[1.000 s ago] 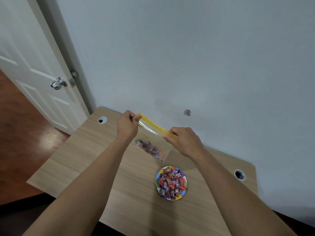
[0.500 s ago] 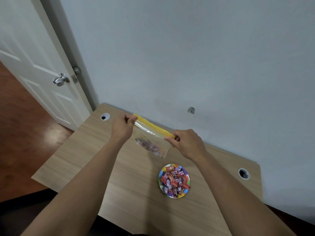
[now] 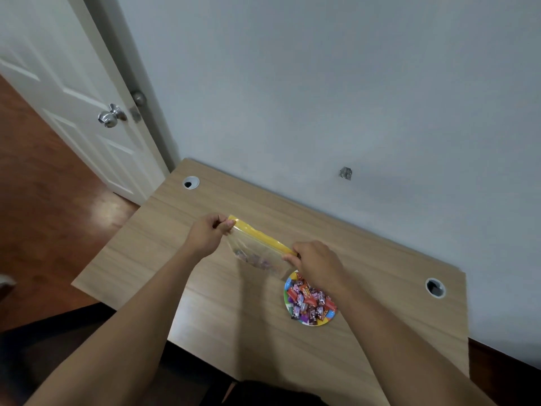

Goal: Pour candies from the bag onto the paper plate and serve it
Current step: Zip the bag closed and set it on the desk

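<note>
Open tabletop (image 3: 140, 259) on the left and near the front edge. On the right, blocked by the plate (image 3: 317, 323) heaped with candies (image 3: 307, 300), just beside the bag (image 3: 257, 253) stretched between left hand (image 3: 205, 234) and right hand (image 3: 317, 265). Far side closed off by the wall (image 3: 322, 98).

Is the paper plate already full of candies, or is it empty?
Full: the paper plate carries a heap of wrapped candies that covers almost all of it. A few candies remain in the zip bag.
</note>
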